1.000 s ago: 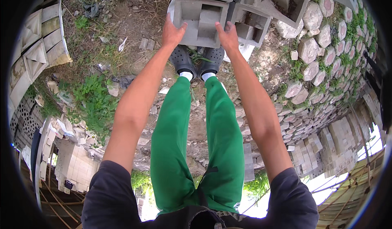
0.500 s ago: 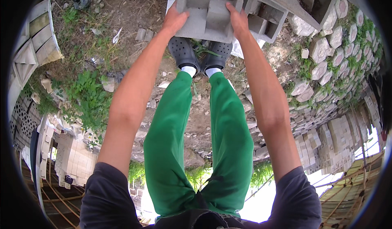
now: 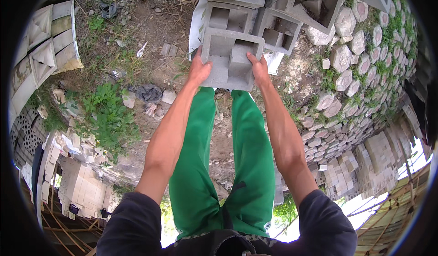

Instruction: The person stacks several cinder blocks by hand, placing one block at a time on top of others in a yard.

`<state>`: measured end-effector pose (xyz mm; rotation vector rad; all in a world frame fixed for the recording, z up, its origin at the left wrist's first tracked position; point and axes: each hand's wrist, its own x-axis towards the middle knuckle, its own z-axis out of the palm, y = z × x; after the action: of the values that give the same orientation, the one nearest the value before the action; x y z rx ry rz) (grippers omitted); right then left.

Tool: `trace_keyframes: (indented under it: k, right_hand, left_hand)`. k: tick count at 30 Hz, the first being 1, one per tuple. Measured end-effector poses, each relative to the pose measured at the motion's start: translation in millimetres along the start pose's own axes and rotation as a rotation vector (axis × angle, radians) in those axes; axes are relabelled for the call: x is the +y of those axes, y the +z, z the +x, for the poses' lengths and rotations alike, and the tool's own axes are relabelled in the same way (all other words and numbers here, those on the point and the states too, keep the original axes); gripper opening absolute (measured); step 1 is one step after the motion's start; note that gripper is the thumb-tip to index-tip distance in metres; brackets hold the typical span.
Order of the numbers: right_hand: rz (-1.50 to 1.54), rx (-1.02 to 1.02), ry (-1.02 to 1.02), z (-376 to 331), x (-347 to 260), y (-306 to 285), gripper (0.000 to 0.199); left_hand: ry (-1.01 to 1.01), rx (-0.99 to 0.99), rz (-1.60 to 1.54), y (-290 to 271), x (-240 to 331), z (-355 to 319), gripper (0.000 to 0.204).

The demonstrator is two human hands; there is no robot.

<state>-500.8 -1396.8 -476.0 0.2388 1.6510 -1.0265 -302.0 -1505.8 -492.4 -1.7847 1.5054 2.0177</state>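
Note:
A grey hollow concrete block [image 3: 218,79], with an open face and a stepped inside, is held in front of my legs and hides my feet. My left hand [image 3: 199,69] grips its left wall, the thumb over the rim. On the opposite wall, my right hand [image 3: 259,70] has its thumb hooked over the edge. Just beyond stand more grey blocks of similar shape: a block [image 3: 220,18] directly behind and another block [image 3: 272,36] to the right. Whether the held block touches them I cannot tell.
Further blocks [image 3: 237,3] stand at the far side, over a white sheet [image 3: 196,28]. Hexagonal pavers [image 3: 341,57] lie among grass on the right. Pale patterned panels [image 3: 43,55] lean at the left, near a leafy plant [image 3: 109,114] and dark cloth [image 3: 148,93].
The held block has come nearer to my body with both hands on it, and now covers my shoes. More of the blocks behind it shows.

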Motion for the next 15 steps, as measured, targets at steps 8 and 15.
trace_keyframes:
  k: [8, 15]
  right_hand:
    - [-0.031, -0.083, -0.041, -193.9, -98.6, 3.3, 0.06]
    - [-0.028, -0.153, -0.174, -403.0, -222.8, -5.8, 0.078]
  left_hand:
    - [0.072, 0.037, 0.015, -37.7, 108.2, -187.9, 0.077]
    - [0.158, 0.016, 0.059, -83.0, 261.6, -355.6, 0.083]
